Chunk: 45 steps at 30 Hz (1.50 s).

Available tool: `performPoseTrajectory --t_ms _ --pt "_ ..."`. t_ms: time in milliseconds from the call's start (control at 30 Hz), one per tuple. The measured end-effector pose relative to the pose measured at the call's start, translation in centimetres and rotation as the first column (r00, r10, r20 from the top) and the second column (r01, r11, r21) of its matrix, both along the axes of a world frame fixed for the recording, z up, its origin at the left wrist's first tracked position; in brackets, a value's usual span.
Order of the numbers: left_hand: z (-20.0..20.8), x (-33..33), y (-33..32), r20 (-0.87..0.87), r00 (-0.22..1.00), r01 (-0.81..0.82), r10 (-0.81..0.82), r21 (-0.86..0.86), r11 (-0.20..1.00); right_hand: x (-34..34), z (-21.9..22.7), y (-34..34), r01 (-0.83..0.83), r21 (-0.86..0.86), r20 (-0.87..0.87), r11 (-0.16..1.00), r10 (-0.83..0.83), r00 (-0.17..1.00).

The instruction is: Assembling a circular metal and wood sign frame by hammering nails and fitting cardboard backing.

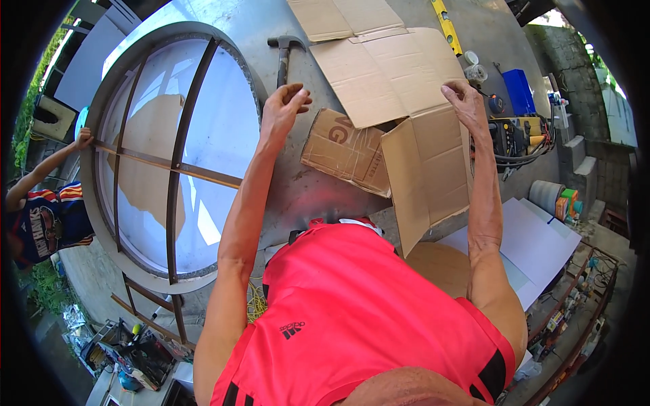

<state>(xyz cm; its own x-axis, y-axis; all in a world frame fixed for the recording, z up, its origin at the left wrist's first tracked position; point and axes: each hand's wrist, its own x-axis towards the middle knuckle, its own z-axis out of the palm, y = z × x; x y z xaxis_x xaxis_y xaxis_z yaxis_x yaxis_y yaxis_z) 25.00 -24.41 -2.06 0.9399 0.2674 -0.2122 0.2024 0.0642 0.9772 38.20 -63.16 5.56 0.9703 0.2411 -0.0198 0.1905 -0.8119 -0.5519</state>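
Observation:
My left hand (286, 109) is raised over the metal table beside the handle of a hammer (283, 59). Its fingers are loosely curled and apart, with nothing in them. Above the right edge of a large unfolded cardboard sheet (413, 71) hangs my right hand (467, 103), fingers half bent and no object visible in it. Whether it touches the sheet I cannot tell. Between my arms lies a brown cardboard box (345, 152), next to a folded-down cardboard flap (428, 172).
A large round metal frame with glazing and crossbars (177, 101) stands at the left; another person's hand (84, 138) grips its rim. A yellow spirit level (447, 27), small jars (475, 72), a blue box (519, 92) and a yellow-black machine with cables (511, 137) sit at the right.

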Motion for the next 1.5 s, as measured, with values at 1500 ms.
performPoseTrajectory --t_ms 1500 --pt "21.9 21.3 0.9 0.173 0.694 -0.353 -0.699 0.928 -0.121 13.2 6.6 21.2 -0.262 -0.374 0.242 0.890 0.366 0.899"
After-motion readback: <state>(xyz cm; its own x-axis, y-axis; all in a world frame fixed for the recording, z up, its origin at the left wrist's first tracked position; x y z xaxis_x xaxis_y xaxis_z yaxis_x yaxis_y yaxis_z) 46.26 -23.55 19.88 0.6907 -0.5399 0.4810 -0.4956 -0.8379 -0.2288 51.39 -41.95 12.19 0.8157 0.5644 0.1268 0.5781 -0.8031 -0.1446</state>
